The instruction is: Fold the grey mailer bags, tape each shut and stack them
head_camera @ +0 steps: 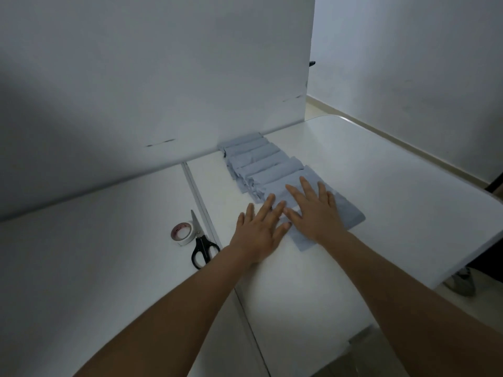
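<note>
Head view: I see both hands laid flat, fingers straight and spread, on the flat grey mailer bag point(343, 213) on the white table point(394, 172). The right hand point(313, 210) presses its middle; the left hand point(258, 227) covers its left edge. Folded bags point(258, 161) overlap in a row just beyond the fingertips. A tape roll point(183, 232) and scissors point(202, 246) lie left of the left hand.

A white table point(381, 170) fills the lower and right part of the frame, its top split by a narrow seam point(200, 197) running from the centre toward the bottom. A tall white panel point(163, 77) stands behind it across the upper left. At upper right a pale wall point(422, 50) meets a light floor point(315, 107) along a cream skirting strip point(408, 146). The light is dim and bluish.
</note>
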A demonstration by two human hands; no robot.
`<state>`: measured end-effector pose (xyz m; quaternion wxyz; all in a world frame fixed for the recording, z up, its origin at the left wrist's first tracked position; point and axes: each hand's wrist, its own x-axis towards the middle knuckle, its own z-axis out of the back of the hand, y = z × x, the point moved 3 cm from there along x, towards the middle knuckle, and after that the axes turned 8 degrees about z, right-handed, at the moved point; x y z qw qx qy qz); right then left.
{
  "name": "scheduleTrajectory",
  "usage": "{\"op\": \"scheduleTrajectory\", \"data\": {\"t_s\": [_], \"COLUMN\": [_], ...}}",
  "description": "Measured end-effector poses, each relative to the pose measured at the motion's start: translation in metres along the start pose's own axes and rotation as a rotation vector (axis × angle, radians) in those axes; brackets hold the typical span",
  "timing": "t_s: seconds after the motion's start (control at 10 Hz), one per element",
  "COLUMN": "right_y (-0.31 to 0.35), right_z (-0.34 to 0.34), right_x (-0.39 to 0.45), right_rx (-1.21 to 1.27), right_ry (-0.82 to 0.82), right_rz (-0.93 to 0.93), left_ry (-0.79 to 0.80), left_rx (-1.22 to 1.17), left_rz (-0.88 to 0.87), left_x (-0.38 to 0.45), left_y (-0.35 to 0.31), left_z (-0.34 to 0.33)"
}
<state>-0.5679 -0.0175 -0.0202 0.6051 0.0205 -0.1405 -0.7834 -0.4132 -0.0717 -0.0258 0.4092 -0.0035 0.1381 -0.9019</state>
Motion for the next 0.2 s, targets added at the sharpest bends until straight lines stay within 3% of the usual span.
{"op": "scheduleTrajectory", "data": {"t_s": [0.1,0.2], "right_y": [0.047,0.103], "right_z": [0.0,-0.004], "right_x": [-0.003,-0.004], "right_rx": [-0.001,0.019], "right_ry": [-0.057,-0.011], "right_rz": [0.089,0.207], "left_ry": [-0.013,-0.061], "left_rx": [0.047,0.147], "left_rz": [0.014,0.048], "left_x": [-0.027,-0.057], "left_y": [0.026,0.066], "left_z": [0.014,0.035]}}
